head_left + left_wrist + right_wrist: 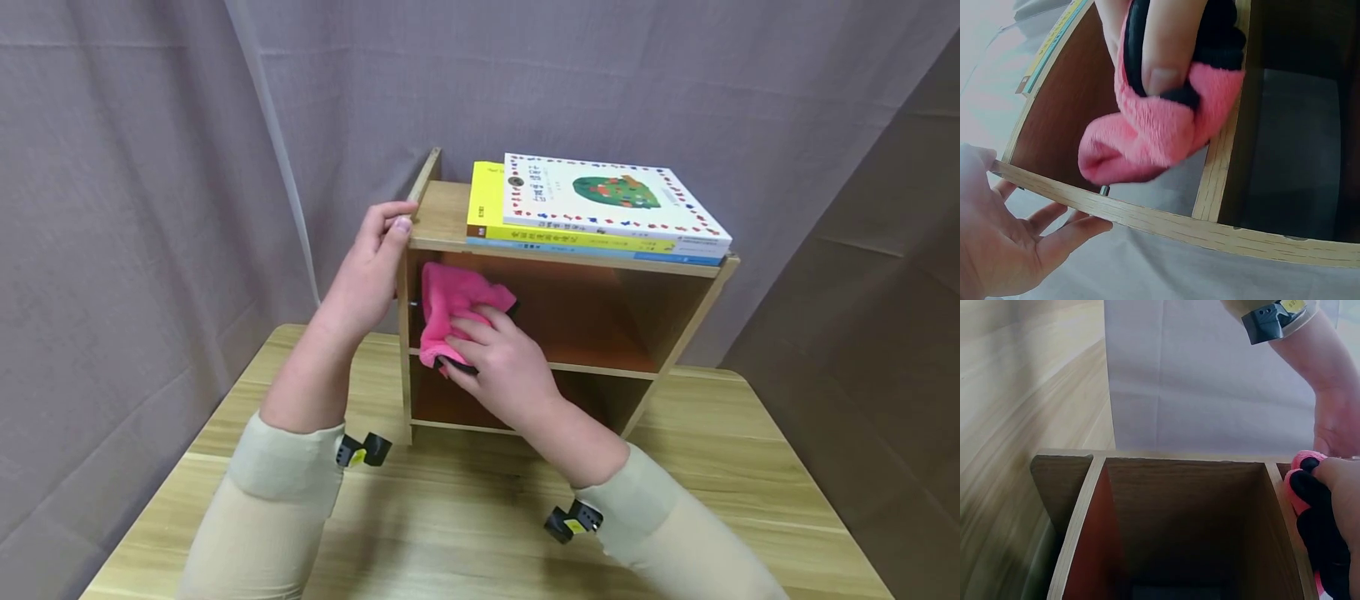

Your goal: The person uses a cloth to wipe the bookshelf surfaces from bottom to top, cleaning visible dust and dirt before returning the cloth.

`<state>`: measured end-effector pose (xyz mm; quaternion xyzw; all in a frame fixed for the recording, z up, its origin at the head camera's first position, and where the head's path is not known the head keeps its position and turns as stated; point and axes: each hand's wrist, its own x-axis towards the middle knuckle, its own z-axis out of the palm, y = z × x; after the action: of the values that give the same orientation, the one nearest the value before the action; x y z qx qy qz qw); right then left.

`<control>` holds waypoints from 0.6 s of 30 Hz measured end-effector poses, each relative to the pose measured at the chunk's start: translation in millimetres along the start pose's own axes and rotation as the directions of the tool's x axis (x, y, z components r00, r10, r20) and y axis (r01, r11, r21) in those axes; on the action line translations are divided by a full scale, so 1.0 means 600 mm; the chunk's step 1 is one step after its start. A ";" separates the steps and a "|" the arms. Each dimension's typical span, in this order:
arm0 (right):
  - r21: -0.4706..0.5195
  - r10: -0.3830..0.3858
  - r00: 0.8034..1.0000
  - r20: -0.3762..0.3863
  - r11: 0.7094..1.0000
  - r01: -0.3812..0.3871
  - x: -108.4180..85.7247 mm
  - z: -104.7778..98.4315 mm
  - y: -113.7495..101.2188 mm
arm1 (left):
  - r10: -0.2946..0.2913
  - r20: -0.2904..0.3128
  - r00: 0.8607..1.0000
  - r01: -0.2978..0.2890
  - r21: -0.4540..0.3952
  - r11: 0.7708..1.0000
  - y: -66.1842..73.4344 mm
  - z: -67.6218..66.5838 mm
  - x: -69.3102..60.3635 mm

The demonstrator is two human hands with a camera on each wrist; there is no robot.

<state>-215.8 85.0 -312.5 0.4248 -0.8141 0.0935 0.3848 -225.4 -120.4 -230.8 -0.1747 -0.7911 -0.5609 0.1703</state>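
A pink cloth (457, 300) with a dark underside is bunched in my right hand (510, 362), at the left part of the shelf's upper compartment. In the left wrist view the right thumb presses on the dark side of the cloth (1147, 131). My left hand (360, 275) grips the upper left side panel of the wooden shelf (525, 250), thumb near the top board, fingers around the panel's edge. The right wrist view shows part of the right hand (1347, 500) with the cloth at the right edge.
Several stacked books, a white one (615, 196) uppermost and a yellow one (486, 196) below, lie on the shelf's top. The shelf stands on a wooden table (450, 508), with grey curtains (525, 75) behind and at the sides. A small metal pin (1105, 190) sticks out from the side panel.
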 end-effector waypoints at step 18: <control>-0.026 -0.026 0.996 -0.082 0.999 0.024 -0.055 -0.055 0.023 | -0.003 -0.011 1.000 0.003 0.006 1.000 0.001 0.001 0.000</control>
<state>-196.8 129.7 -311.0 0.4260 -0.7931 0.0960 0.4245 -225.0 -119.9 -230.6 -0.1700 -0.7923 -0.5595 0.1741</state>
